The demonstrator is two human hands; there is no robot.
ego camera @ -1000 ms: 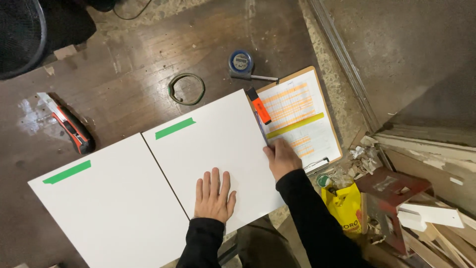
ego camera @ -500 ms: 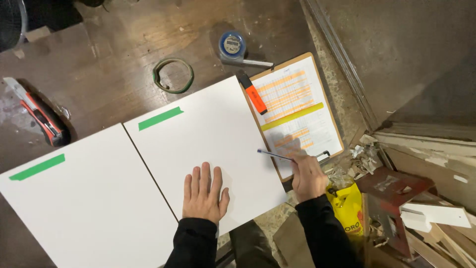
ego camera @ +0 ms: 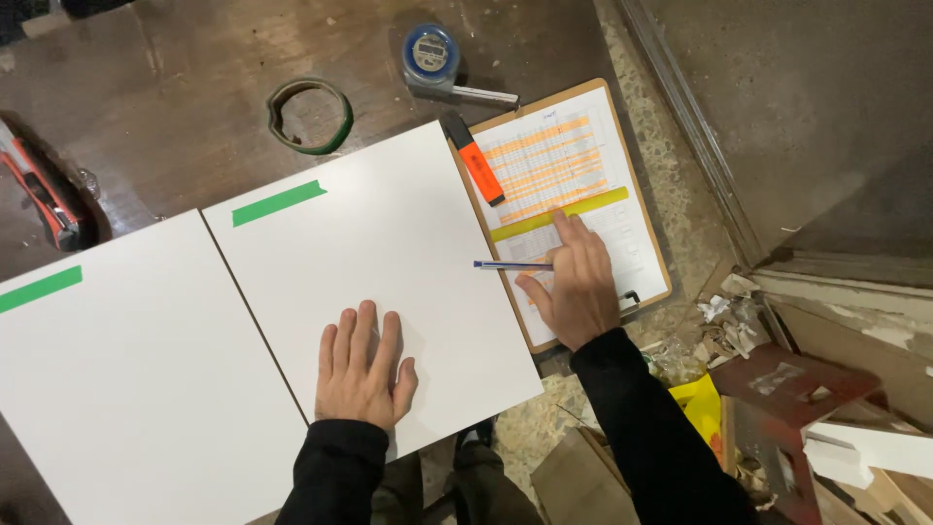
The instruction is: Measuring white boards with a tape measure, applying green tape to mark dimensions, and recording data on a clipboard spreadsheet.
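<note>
My right hand (ego camera: 575,292) is resting on the clipboard (ego camera: 565,206), fingers held together and lying fairly flat on the sheet, index tip touching the yellow highlighted band (ego camera: 564,212) across the printed table. A thin blue pen (ego camera: 505,264) is sticking out to the left from under the thumb side of this hand; it is lying level, its tip reaching over the edge of the white panel. I cannot tell whether my fingers are actually pinching the pen or merely lying over its end, since the hand is covering that end.

My left hand (ego camera: 362,371) is pressing palm-down on the right-hand white panel (ego camera: 389,272), fingers spread slightly apart and gripping nothing. It is sitting near the panel's lower edge, well apart from the right hand.

The right-hand white panel is lying flat, its right edge just overlapping the clipboard's left side. A strip of green tape (ego camera: 278,202) is stuck near its upper left corner. A second white panel (ego camera: 126,379) is lying just beside it on the left, edges almost touching, carrying its own green strip (ego camera: 39,290).

An orange highlighter (ego camera: 476,161) is lying aslant across the clipboard's upper left corner. Above that, a blue tape measure (ego camera: 431,58) is sitting on the dark wooden floor (ego camera: 175,107), with a roll of green tape (ego camera: 309,117) to its left. An orange-handled tool (ego camera: 39,194) is lying at the far left. Wood scraps (ego camera: 836,428) are piled at the lower right.
</note>
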